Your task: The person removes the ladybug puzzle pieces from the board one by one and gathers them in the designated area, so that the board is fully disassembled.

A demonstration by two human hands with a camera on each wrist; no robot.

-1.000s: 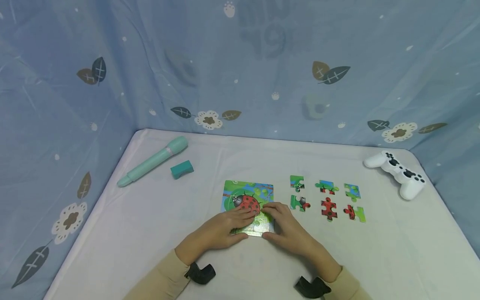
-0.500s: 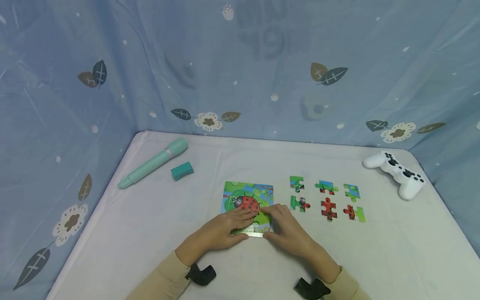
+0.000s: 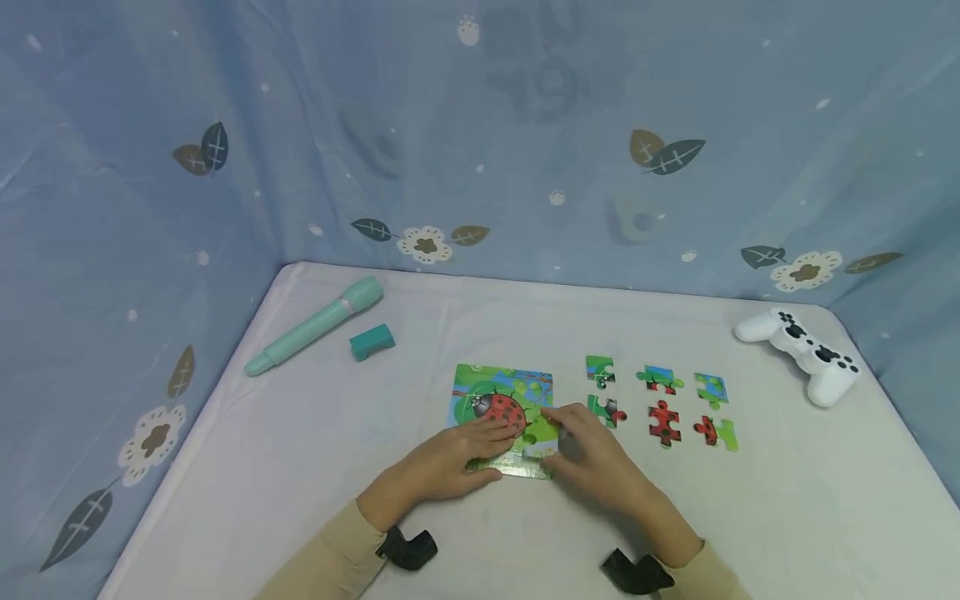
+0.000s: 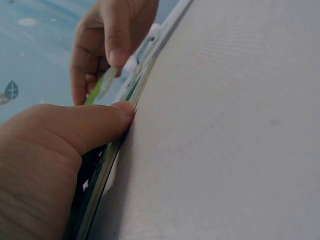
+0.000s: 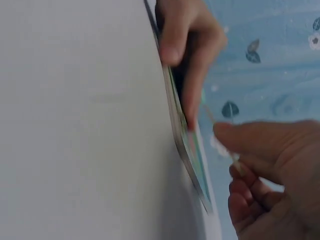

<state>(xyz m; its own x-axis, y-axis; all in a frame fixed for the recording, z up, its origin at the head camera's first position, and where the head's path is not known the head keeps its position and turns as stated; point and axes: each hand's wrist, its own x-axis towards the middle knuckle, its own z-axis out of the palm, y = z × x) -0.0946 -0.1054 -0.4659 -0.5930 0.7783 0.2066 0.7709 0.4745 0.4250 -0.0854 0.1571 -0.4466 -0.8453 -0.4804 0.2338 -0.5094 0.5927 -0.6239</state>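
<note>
In the head view, a square puzzle board (image 3: 522,467) with a ladybug picture lies flat on the white tabletop (image 3: 330,442), at the near middle. Being square, it shows no clear long axis; its sides run roughly 12 to 6 o'clock, and its far edge dips slightly toward its 3 o'clock end. The ladybug (image 3: 501,411) has its head between 9 and 10 o'clock, its body trailing toward 4.

The left hand (image 3: 452,460) comes in from 8 o'clock, fingers extended and lying on the board, thumb against the near edge. The right hand (image 3: 588,454), at 4 o'clock, pinches a green and pale blue puzzle piece (image 3: 542,435) between thumb and fingers over the board's 4 o'clock part. That piece is tilted: the left wrist view has it slanting from 1 to 7 o'clock, the right wrist view shows it nearly edge-on, from 11 to 5.

Toward 3 o'clock from the board, just beyond the right hand, lie six loose pieces (image 3: 664,424) in two rows of three; the near row's red middle one has its long axis from 12 to 6.

Toward 10 o'clock sit a teal block (image 3: 372,342) and, farther out, a teal wand (image 3: 311,331) whose thick end points to 2. Between 2 and 3 o'clock lies a white game controller (image 3: 798,354), its length running 10 to 4.
</note>
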